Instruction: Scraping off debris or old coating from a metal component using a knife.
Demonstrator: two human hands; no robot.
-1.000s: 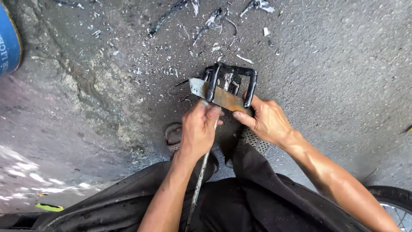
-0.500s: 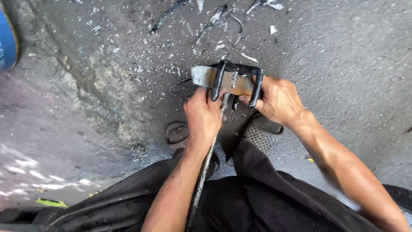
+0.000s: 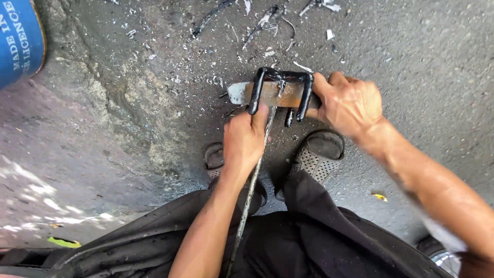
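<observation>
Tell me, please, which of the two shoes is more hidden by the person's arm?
The left shoe: the left hand and forearm cover most of it, leaving only its toe showing. The perforated right shoe lies mostly in plain view.

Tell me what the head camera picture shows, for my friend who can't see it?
Seen from above, a crouching person's right hand grips a flat rusty metal bar with a black clamp around it, while the left hand holds a thin rod against it. Metal scraps litter the asphalt ground.
</observation>
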